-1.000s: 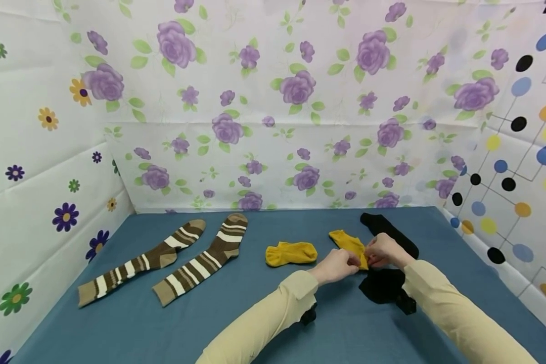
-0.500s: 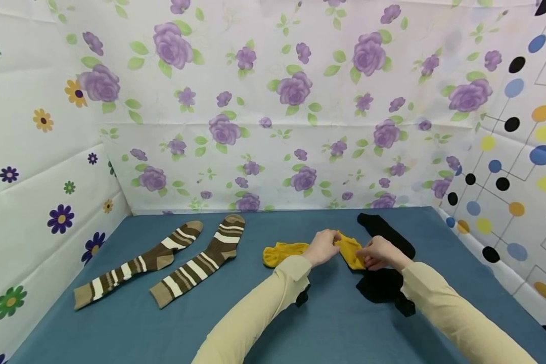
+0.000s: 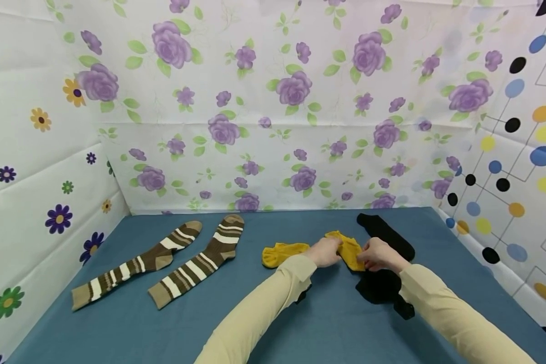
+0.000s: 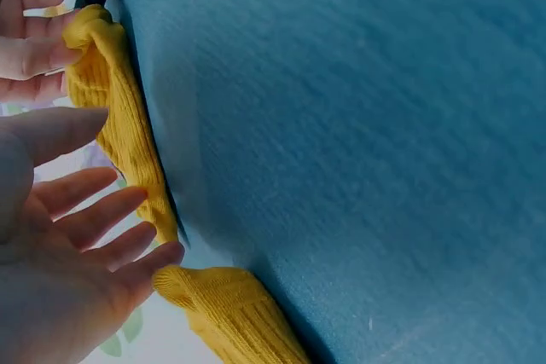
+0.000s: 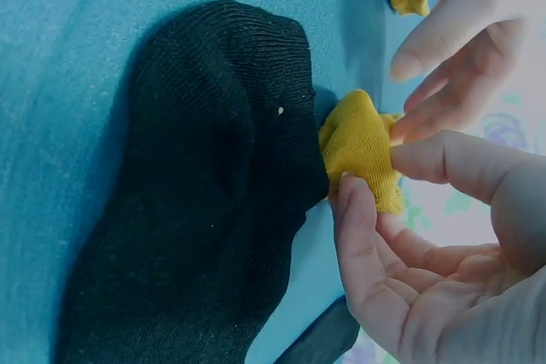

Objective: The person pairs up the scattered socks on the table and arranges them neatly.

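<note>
A yellow ankle sock (image 3: 351,251) lies flat on the blue cloth between my two hands. My right hand (image 3: 382,254) pinches its near end between thumb and fingertips; the right wrist view shows the pinched yellow end (image 5: 358,147) close up. At the sock's left edge is my left hand (image 3: 325,253), its fingers (image 4: 102,210) spread and extended along the fabric in the left wrist view. A second yellow sock (image 3: 284,253) lies left of that hand, partly covered by it. Near my right wrist is a crumpled black sock (image 3: 379,287).
Another black sock (image 3: 387,235) lies stretched out behind my right hand. Two long brown-and-white striped socks (image 3: 138,267) (image 3: 202,269) lie at the left on the blue cloth (image 3: 100,333). Something black (image 3: 304,294) shows beside my left sleeve. Patterned sheets (image 3: 264,146) enclose the back and sides.
My left hand has left the yellow sock's near end, moved left and back to its far part, then lowered slightly. My right hand keeps its pinch at the near end.
</note>
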Available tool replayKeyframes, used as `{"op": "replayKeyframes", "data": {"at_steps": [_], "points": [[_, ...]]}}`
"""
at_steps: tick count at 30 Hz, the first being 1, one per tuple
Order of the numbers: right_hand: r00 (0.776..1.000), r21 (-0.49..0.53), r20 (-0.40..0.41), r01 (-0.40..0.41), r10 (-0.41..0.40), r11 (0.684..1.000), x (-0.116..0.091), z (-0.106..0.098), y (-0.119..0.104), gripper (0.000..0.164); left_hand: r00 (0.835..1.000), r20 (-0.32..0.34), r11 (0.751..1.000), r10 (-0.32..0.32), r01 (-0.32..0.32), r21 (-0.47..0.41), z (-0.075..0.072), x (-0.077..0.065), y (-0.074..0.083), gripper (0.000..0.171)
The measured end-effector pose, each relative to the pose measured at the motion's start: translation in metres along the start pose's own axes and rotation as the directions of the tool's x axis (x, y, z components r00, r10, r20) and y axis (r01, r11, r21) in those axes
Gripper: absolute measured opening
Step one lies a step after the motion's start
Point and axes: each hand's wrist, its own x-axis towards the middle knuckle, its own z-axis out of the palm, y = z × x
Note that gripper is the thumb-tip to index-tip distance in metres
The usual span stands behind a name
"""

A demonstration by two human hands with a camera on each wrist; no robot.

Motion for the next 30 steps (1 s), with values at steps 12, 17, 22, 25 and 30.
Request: {"op": "replayKeyframes", "data": {"at_steps": [12, 17, 22, 25, 30], "points": [[0.998, -0.097, -0.008, 0.056, -0.057, 0.994, 0.002, -0.007, -0.002, 0.001, 0.999, -0.012, 0.998, 0.042, -0.042, 0.043, -0.001, -0.002, -0.001, 0.032], [0.996, -0.151, -0.004, 0.091, -0.093, 0.984, 0.005, -0.012, 0.0, 0.013, 0.996, -0.094, 1.0, -0.001, 0.002, 0.015, -0.006, -0.003, -0.007, 0.025], [0.992, -0.195, -0.01, 0.125, -0.13, 0.973, 0.007, -0.013, 0.008, 0.018, 0.984, -0.156, 0.996, -0.085, 0.085, -0.004, -0.005, -0.006, -0.01, 0.024], [0.99, -0.193, -0.013, 0.132, -0.137, 0.972, 0.007, -0.012, 0.012, 0.019, 0.978, -0.167, 0.992, -0.123, 0.124, -0.008, -0.001, -0.006, -0.011, 0.025], [0.992, -0.168, -0.04, 0.111, -0.119, 0.98, 0.006, -0.012, 0.013, 0.013, 0.965, -0.204, 0.986, -0.163, 0.164, -0.015, 0.005, 0.0, -0.013, 0.024]]}}
